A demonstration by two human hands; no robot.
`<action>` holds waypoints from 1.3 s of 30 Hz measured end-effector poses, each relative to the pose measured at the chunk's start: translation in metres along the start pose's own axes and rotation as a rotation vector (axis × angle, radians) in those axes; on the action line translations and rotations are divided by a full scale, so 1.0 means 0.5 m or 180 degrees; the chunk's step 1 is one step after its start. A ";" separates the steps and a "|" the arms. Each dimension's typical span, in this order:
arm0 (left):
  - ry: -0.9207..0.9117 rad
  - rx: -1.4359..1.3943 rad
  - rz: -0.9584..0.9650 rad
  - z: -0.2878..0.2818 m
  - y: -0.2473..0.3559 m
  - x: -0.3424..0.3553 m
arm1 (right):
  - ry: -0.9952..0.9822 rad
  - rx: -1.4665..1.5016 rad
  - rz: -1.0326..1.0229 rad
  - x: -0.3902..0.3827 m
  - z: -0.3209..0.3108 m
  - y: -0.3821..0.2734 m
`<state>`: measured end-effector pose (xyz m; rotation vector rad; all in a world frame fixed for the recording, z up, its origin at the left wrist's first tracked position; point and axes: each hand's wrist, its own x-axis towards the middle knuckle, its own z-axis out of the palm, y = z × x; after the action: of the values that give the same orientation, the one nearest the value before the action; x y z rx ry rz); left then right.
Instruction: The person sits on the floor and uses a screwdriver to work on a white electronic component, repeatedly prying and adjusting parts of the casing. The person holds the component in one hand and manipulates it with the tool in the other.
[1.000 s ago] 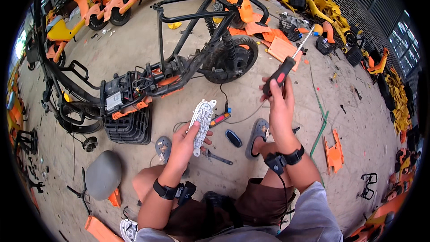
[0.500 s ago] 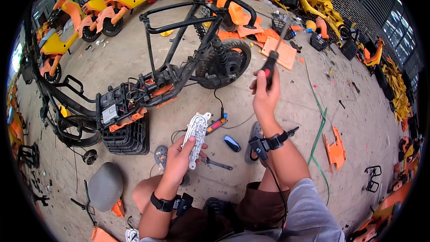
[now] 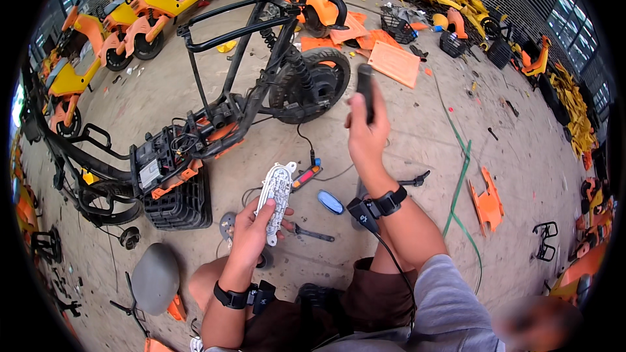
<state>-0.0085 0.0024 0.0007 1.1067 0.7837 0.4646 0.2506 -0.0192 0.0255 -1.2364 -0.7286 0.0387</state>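
My left hand (image 3: 246,229) is closed round a long, rounded lamp unit (image 3: 279,192), white-rimmed with a clear, silvery face and mounting tabs at its ends. The thumb presses on its face. Raised farther out, my right hand (image 3: 370,135) grips the black handle of a screwdriver (image 3: 365,88). The blade cannot be made out now. Beyond the lamp unit, a red-and-orange stick-shaped device (image 3: 306,176) with a cable lies on the floor. To its right is a blue oval piece (image 3: 330,202), and a dark wrench-like tool (image 3: 314,233) lies beside my left hand.
A stripped black scooter frame (image 3: 242,85) stands ahead and left, with a black crate (image 3: 177,203) by it. A grey seat (image 3: 155,278) lies near left. Orange panels (image 3: 394,64), a green strap (image 3: 467,163) and an orange bracket (image 3: 486,202) are on the floor.
My right hand has moved a little left with the screwdriver, whose blade showed before. The view has shifted slightly. A blurred shape has appeared at the lower right. My left hand keeps the lamp unit.
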 end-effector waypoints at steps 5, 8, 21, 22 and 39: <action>-0.0010 0.0128 0.0020 -0.010 -0.013 0.009 | -0.0563 0.0298 0.2289 0.010 -0.029 0.028; -0.0032 0.0153 0.0037 -0.013 -0.012 0.010 | -0.0602 0.0326 0.2340 -0.011 -0.033 0.028; -0.0215 0.0292 -0.0003 -0.013 -0.007 -0.001 | -0.0132 0.0625 0.1930 -0.011 -0.042 0.047; -0.0217 0.0300 -0.0008 -0.013 -0.006 -0.001 | -0.0264 0.0481 0.1954 -0.014 -0.044 0.054; -0.0119 0.0321 -0.0144 -0.020 -0.014 -0.006 | -0.1482 0.0714 0.2813 -0.043 0.005 0.054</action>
<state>-0.0185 0.0037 -0.0071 1.1855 0.8045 0.3687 0.2421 -0.0164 -0.0079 -1.2573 -0.4966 1.1333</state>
